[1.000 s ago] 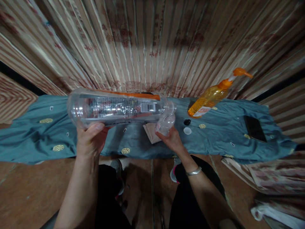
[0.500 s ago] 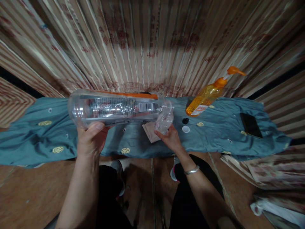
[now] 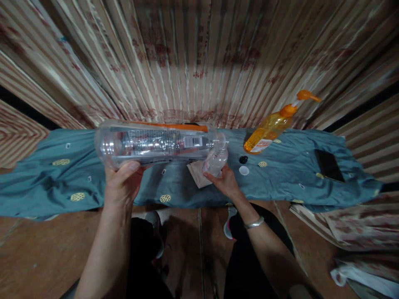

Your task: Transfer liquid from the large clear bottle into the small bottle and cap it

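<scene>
My left hand (image 3: 124, 178) is wrapped round the lower side of a large clear bottle (image 3: 149, 143), near its base. The bottle lies nearly level in the air, with an orange strip along its top and a barcode label facing me. Its neck points right and meets the mouth of a small clear bottle (image 3: 215, 161). My right hand (image 3: 225, 179) grips that small bottle, which is tilted, its mouth up. Whether the two mouths touch, I cannot tell. Any liquid passing between them is too faint to make out.
A teal cloth (image 3: 174, 189) covers the bench. On it are a folded beige cloth (image 3: 197, 176), a black cap (image 3: 243, 159), a white disc (image 3: 244, 170), an orange pump bottle (image 3: 269, 128) and a dark flat object (image 3: 329, 165). A pleated curtain (image 3: 193, 62) hangs behind.
The large bottle and my left hand have shifted slightly right. Both hands keep their hold, and the two bottle mouths remain close together.
</scene>
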The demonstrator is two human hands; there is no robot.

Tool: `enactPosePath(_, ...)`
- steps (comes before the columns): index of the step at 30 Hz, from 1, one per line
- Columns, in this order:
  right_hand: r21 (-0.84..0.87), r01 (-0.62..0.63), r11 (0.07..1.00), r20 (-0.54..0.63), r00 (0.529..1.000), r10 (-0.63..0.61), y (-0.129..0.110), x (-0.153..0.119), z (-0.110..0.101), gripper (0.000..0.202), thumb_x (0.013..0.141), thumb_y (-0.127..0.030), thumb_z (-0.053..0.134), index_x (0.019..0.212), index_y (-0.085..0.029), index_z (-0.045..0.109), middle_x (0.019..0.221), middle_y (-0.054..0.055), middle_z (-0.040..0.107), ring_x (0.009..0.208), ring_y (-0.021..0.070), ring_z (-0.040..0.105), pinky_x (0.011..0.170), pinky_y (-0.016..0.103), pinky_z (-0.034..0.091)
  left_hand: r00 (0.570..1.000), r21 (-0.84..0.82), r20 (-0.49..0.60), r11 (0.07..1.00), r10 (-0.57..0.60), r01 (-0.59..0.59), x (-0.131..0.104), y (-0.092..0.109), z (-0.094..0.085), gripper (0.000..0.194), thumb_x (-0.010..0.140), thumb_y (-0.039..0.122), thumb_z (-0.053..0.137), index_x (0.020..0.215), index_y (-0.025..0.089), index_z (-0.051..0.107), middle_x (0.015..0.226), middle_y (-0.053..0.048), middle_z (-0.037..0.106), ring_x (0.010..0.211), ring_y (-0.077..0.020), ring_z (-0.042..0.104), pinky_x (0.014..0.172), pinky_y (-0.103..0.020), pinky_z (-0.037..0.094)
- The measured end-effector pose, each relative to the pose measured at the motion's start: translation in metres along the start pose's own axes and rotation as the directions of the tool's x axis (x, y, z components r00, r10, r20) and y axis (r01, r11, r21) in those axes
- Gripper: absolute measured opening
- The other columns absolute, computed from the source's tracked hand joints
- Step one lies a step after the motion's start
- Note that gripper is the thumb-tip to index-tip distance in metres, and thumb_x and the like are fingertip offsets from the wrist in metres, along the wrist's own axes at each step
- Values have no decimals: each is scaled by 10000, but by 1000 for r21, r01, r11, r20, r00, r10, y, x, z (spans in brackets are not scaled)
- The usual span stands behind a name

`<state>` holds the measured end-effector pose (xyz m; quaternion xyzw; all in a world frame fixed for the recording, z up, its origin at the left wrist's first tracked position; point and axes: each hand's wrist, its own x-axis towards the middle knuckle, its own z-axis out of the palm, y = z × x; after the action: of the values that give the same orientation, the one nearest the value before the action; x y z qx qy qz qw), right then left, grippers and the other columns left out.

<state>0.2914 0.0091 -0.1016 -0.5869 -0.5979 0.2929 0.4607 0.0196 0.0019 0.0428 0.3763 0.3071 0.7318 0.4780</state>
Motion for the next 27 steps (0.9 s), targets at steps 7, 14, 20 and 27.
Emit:
enactPosePath(7,-15,13,1000,17,1000,-13,-1,1,-5,665,776,-500,925,1325,-211,686,1191,144,872,1101,376,850,974,525,687,1000,9,11,1000,-3,3,4,-2,0,1274,431,303,1115,1572,445,566,1068,-20,864,1062,-368,836,972,-584,691)
enactPosePath(14,-23,45,999,26,999,-44,-1,1,-5,665,792,-490,925,1345,-202,692,1223,152,865,1120,386,847,999,546,688,1000,16,-4,1000,4,-4,6,-2,-5,1241,432,327,1120,1544,475,589,1059,-2,854,1022,-336,832,978,-569,683)
enactPosePath(20,-51,64,997,40,997,-62,0,2,-6,676,772,-487,942,1338,-205,704,1264,164,853,1177,414,830,1038,585,678,1000,44,-27,999,-3,4,4,2,-5,1280,414,371,1127,1560,494,571,1062,-12,855,1075,-369,821,982,-581,677)
enactPosePath(27,-71,85,994,55,995,-81,-1,2,-8,695,794,-524,931,1371,-210,703,1243,164,859,1176,418,827,1030,590,676,1000,47,-5,999,7,-7,4,4,-9,1267,478,325,1094,1595,522,529,1055,3,849,1142,-371,818,1007,-585,672)
